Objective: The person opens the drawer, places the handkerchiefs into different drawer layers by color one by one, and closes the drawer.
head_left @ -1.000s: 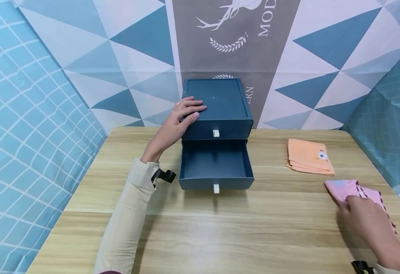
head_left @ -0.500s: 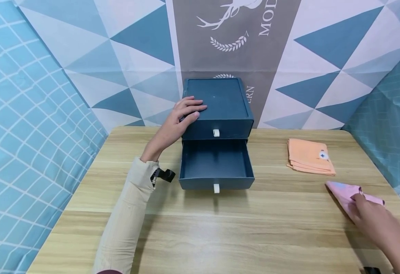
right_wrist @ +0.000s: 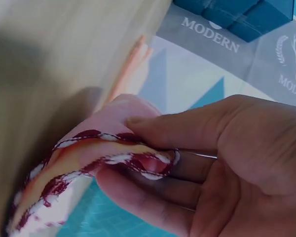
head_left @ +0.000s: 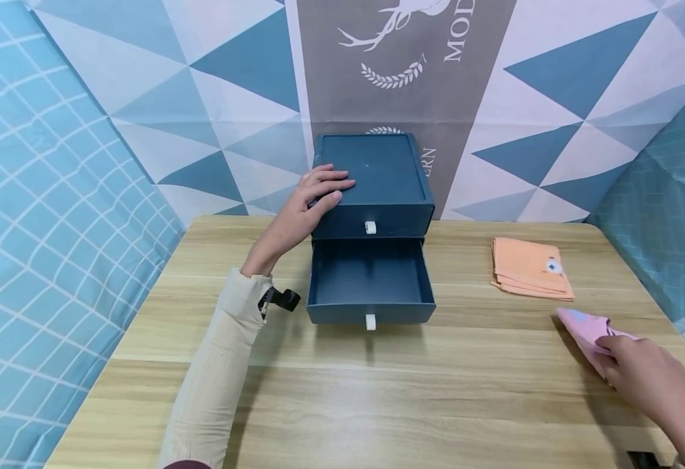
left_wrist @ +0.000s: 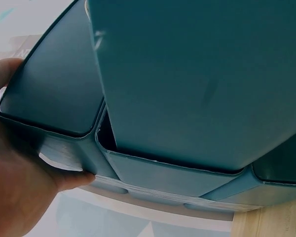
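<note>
A dark blue drawer cabinet (head_left: 371,169) stands at the back of the table, its lower drawer (head_left: 371,314) pulled out and bare inside. My left hand (head_left: 301,205) rests on the cabinet's top left edge; in the left wrist view its thumb and fingers (left_wrist: 76,180) lie along the cabinet's side. At the right, my right hand (head_left: 650,371) pinches a folded pink cloth (head_left: 582,329) between thumb and fingers. The right wrist view shows the cloth's dark red and white stitched border (right_wrist: 91,165). Part of the cloth is hidden behind the hand.
A folded orange cloth (head_left: 530,267) with a round white patch lies right of the cabinet, behind the pink cloth. Patterned sheets (head_left: 248,85) stand behind the table (head_left: 342,404) and on both sides. White pull tabs (head_left: 370,322) stick out from the drawers.
My right hand has gathered the pink cloth and lifted its near part, so less of it shows. The hand has shifted slightly. My left hand has stayed on the cabinet.
</note>
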### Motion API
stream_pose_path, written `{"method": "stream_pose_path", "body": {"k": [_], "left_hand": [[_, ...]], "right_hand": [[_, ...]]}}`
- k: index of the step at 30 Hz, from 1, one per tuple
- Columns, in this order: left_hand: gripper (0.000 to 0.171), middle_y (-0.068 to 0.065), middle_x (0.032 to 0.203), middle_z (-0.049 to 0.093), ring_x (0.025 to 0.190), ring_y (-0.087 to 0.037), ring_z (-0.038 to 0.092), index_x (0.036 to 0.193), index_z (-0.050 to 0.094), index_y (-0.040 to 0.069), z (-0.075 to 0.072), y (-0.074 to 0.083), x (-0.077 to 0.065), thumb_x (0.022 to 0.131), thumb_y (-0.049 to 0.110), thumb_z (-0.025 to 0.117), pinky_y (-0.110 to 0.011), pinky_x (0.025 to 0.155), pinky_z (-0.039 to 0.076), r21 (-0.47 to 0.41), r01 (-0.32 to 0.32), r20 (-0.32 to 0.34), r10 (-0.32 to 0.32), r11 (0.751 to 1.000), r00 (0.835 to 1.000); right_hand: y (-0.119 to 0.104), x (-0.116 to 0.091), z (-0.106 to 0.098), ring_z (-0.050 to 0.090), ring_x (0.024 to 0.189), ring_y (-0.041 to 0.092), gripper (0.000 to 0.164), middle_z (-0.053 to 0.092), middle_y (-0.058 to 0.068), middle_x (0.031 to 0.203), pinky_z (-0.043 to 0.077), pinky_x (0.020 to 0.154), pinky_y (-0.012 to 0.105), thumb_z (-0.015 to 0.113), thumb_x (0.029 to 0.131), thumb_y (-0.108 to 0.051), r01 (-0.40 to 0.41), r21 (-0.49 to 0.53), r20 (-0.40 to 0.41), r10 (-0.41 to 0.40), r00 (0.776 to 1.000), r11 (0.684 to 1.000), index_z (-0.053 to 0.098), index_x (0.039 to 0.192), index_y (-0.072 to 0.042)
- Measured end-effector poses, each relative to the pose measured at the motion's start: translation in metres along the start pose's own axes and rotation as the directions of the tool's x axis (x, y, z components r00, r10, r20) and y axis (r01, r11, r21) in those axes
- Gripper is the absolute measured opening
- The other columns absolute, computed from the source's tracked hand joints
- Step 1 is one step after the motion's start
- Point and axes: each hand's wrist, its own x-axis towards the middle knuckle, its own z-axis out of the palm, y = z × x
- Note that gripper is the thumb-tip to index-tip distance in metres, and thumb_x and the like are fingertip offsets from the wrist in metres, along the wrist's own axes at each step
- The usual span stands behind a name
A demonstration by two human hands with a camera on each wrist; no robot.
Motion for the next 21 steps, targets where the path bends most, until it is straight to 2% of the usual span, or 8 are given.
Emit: {"method": "stream_pose_path", "body": {"k": [3, 4, 8, 11, 14, 21], "left_hand": [[0.036, -0.02, 0.15, 0.043, 0.149, -0.03, 0.019, 0.138, 0.056, -0.004, 0.001, -0.001, 0.0, 0.105, 0.008, 0.046, -0.046, 0.121, 0.016, -0.002, 0.001, -0.005, -0.001, 1.0, 1.0], [0.036, -0.02, 0.15, 0.043, 0.149, -0.031, 0.019, 0.138, 0.057, -0.004, 0.001, -0.001, 0.0, 0.105, 0.008, 0.046, -0.046, 0.12, 0.016, -0.003, 0.001, -0.005, -0.001, 1.0, 1.0], [0.036, -0.02, 0.149, 0.044, 0.149, -0.032, 0.02, 0.137, 0.057, -0.004, 0.003, -0.001, 0.001, 0.105, 0.008, 0.046, -0.044, 0.121, 0.016, 0.003, -0.005, -0.004, 0.005, 1.0, 1.0], [0.036, -0.021, 0.149, 0.044, 0.149, -0.032, 0.02, 0.137, 0.057, -0.004, 0.004, -0.001, 0.001, 0.105, 0.008, 0.046, -0.043, 0.121, 0.015, 0.0, -0.005, -0.003, 0.005, 1.0, 1.0], [0.036, -0.022, 0.149, 0.044, 0.149, -0.032, 0.019, 0.137, 0.057, -0.005, 0.005, -0.002, 0.001, 0.105, 0.007, 0.046, -0.043, 0.121, 0.015, -0.002, -0.006, -0.004, 0.006, 1.0, 1.0], [0.036, -0.02, 0.15, 0.043, 0.149, -0.03, 0.019, 0.137, 0.057, -0.004, 0.002, -0.001, 0.001, 0.105, 0.008, 0.046, -0.043, 0.121, 0.015, -0.003, 0.0, -0.015, 0.0, 1.0, 1.0]], "right_hand": [[0.0, 0.0, -0.01, 0.063, 0.072, 0.051, 0.025, 0.065, 0.037, 0.088, 0.047, 0.062, 0.063, 0.074, 0.076, 0.002, -0.018, -0.019, -0.033, 0.017, 0.999, 1.0, 0.068, 0.097, 0.015], [0.0, 0.0, -0.013, 0.062, 0.069, 0.048, 0.026, 0.065, 0.036, 0.087, 0.047, 0.062, 0.062, 0.073, 0.077, 0.003, -0.036, -0.013, -0.022, 0.035, 0.999, 0.999, 0.067, 0.099, 0.016], [0.001, -0.007, -0.023, 0.062, 0.068, 0.05, 0.024, 0.064, 0.036, 0.083, 0.047, 0.06, 0.062, 0.063, 0.076, 0.009, -0.06, 0.02, -0.103, 0.062, 0.993, 0.998, 0.063, 0.098, 0.019], [0.0, -0.012, -0.026, 0.06, 0.065, 0.053, 0.021, 0.062, 0.037, 0.078, 0.046, 0.058, 0.063, 0.057, 0.074, 0.012, -0.033, 0.04, -0.215, 0.041, 0.976, 0.999, 0.061, 0.093, 0.021], [-0.001, -0.014, -0.028, 0.059, 0.061, 0.055, 0.022, 0.061, 0.038, 0.076, 0.046, 0.058, 0.064, 0.054, 0.073, 0.012, -0.008, 0.046, -0.284, 0.021, 0.959, 0.999, 0.06, 0.092, 0.022], [-0.01, -0.014, -0.035, 0.058, 0.061, 0.055, 0.022, 0.06, 0.04, 0.079, 0.047, 0.058, 0.064, 0.051, 0.074, 0.014, 0.008, 0.066, -0.378, 0.018, 0.926, 0.998, 0.058, 0.094, 0.021]]}}
